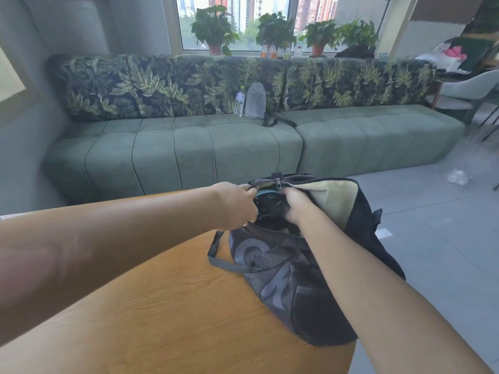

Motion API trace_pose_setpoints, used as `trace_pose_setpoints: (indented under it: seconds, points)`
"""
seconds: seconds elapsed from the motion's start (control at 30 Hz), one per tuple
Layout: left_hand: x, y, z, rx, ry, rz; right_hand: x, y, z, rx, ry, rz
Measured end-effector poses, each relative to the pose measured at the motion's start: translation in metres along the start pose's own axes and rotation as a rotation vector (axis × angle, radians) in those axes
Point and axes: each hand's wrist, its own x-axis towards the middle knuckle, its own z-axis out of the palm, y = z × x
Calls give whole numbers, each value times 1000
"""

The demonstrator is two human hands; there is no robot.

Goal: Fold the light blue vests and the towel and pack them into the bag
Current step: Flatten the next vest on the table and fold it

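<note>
A black and grey backpack (pixel 283 276) lies on the wooden table (pixel 167 306), its mouth turned away from me and open. My left hand (pixel 237 205) pinches the left rim of the opening. My right hand (pixel 295 205) is pushed into the mouth, fingers hidden inside, against a pale yellow-green panel (pixel 334 201) of cloth at the bag's top. A sliver of light blue fabric (pixel 263 193) shows inside the opening between my hands. A zip pull (pixel 278 182) hangs at the top rim.
A green sofa (pixel 243 147) with a leaf-print backrest stands beyond the table. On it are a water bottle (pixel 239 101) and a grey pouch (pixel 255 101). The table edge drops off at the right to a grey tiled floor (pixel 437 238).
</note>
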Motion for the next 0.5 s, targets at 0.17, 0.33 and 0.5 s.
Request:
trace_pose_setpoints:
  seconds: [0.17,0.33,0.5]
  points:
    - [-1,-3,11,13,28,-15,-16,7,-15,-172,-79,-78]
    - [-2,-3,20,44,85,-5,-39,17,-46,-1111,283,-364]
    - [0,-2,18,-3,95,-19,-40,6,-44,-1693,-90,-877]
